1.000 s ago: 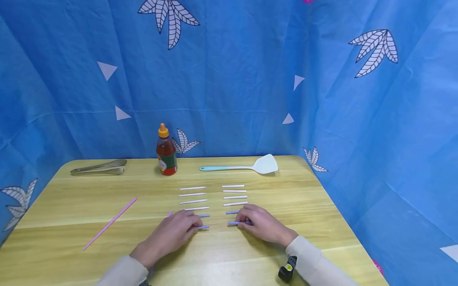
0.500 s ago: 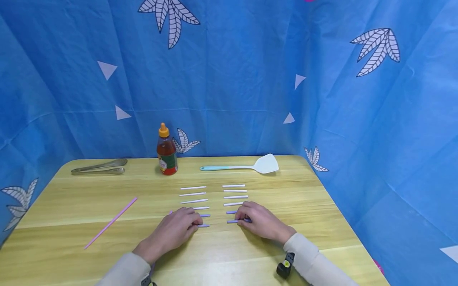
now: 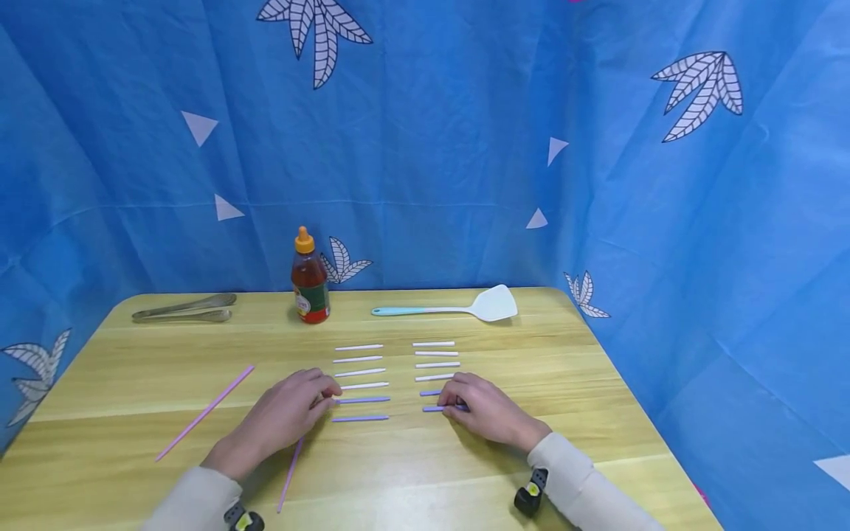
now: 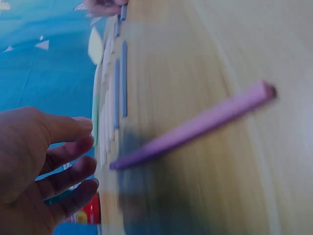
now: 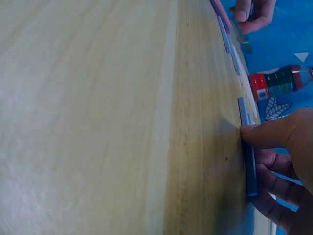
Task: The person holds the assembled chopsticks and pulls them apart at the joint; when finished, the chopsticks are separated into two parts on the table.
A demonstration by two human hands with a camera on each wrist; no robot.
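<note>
My right hand [image 3: 488, 413] pinches a short blue-purple stick [image 5: 249, 169] at the near end of the right column, thumb on one side and fingers on the other. My left hand [image 3: 285, 413] hovers left of the left column with loosely bent fingers and holds nothing in the left wrist view. Nearest it are two blue-purple sticks, the closer one [image 3: 361, 418] lying fully uncovered and the other [image 3: 368, 400] just beyond. Beneath my left forearm and hand lies a long pink-purple stick [image 4: 195, 129], partly hidden in the head view.
Several short white sticks lie in two columns, left [image 3: 359, 359] and right [image 3: 435, 354]. A long pink stick [image 3: 206, 413] lies at left. Along the back are metal tongs [image 3: 182, 308], a red sauce bottle [image 3: 310, 287] and a white spatula [image 3: 494, 304]. A blue curtain [image 3: 425, 147] hangs behind.
My left hand has let go of the near blue-purple stick and moved left, uncovering it and the long pink-purple stick. My right hand has shifted its stick slightly away from me.
</note>
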